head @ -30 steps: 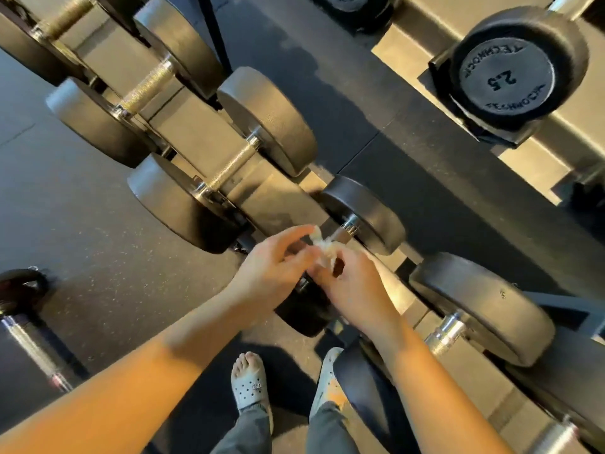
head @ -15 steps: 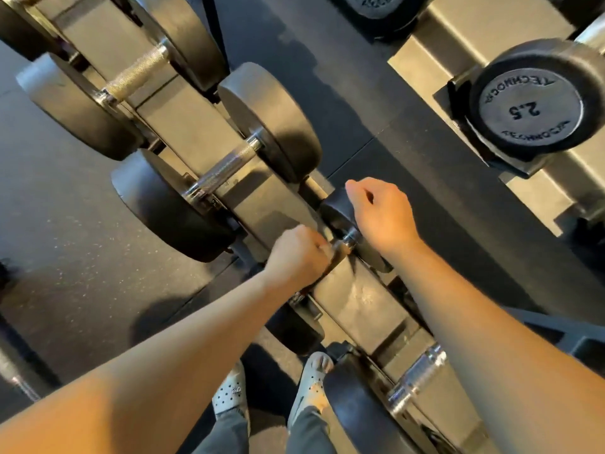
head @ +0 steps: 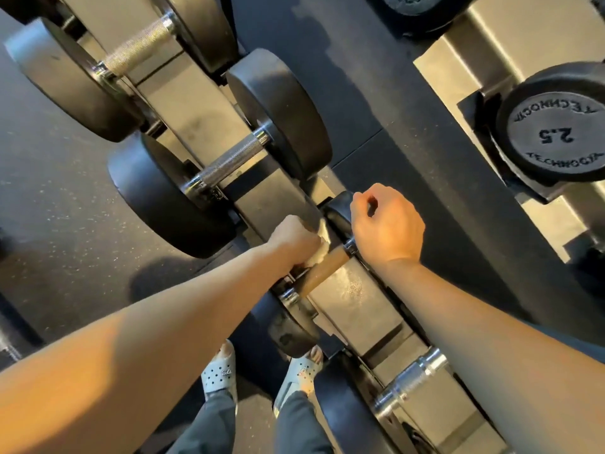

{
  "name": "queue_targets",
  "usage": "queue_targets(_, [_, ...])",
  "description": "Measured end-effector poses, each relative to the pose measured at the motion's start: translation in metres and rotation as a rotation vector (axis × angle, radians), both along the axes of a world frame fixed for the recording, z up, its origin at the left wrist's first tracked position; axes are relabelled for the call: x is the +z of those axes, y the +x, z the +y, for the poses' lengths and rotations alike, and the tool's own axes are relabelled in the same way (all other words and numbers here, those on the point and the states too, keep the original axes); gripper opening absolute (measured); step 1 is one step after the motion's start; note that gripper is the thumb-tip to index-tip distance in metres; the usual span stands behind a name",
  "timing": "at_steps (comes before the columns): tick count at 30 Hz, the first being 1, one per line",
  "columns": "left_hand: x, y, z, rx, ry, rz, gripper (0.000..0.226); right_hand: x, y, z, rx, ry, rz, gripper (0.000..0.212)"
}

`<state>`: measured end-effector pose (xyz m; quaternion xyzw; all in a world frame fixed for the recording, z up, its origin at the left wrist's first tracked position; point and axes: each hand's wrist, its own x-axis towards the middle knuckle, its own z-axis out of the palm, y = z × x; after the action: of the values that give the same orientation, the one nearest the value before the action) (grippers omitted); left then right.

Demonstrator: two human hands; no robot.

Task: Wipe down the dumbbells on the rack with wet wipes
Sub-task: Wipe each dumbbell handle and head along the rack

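Dumbbells are counted at 4 on the near rack [head: 357,309], laid crosswise in a diagonal row from lower right to upper left.

Closest to the camera, 2 pale clogs [head: 218,371] and 2 grey trouser legs are seen on the floor [head: 49,224], just beside the rack's front edge. The nearest dumbbell [head: 409,378] is shown by its chrome handle and 1 dark head; the other head is hidden by the right forearm.

Next along, the small dumbbell [head: 329,265] is cradled on the rack, w/ both hands on it. The left hand [head: 294,237] is closed in a fist round the handle near its middle, and 1 wet wipe [head: 319,253] is bunched betw. fist and handle, only a white edge showing. The right hand [head: 388,224] is curled over the far head, fingers bent down round it, thumb side up.

Beyond the hands, the 3rd dumbbell [head: 229,162] and 4th dumbbell [head: 137,50] are seen, each larger, w/ knurled steel handles and 2 black heads apiece.

Past a dark strip of floor, a far rack [head: 458,60] is seen, approx. parallel. On it 2 heads are counted: 1 head marked 2.5 [head: 553,129], and 1 cut-off head [head: 422,4] at the top edge.
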<state>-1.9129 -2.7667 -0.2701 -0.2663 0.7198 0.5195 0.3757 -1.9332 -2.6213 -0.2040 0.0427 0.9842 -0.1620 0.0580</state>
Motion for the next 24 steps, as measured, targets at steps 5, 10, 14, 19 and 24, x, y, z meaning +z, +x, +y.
queue_targets(5, [0.014, 0.010, 0.023, 0.262, 0.196, 0.089, 0.013, -0.001, 0.001, 0.000, 0.021, 0.006, 0.035, 0.030])
queue_targets(10, [0.019, 0.046, 0.068, -0.067, -0.157, 0.469, 0.017, -0.004, 0.002, 0.000, 0.023, 0.023, 0.052, 0.031])
queue_targets(14, [0.012, 0.034, 0.053, -0.017, 0.020, 0.351, 0.026, -0.003, 0.001, 0.001, -0.024, -0.038, 0.054, 0.035])
queue_targets(19, [0.014, -0.003, 0.031, 0.096, 0.234, -0.105, 0.010, -0.003, 0.001, 0.002, -0.134, -0.184, 0.040, 0.041])
queue_targets(24, [-0.003, -0.013, 0.033, 0.022, 0.359, -0.245, 0.019, -0.006, 0.002, 0.002, -0.066, -0.119, 0.073, 0.039])
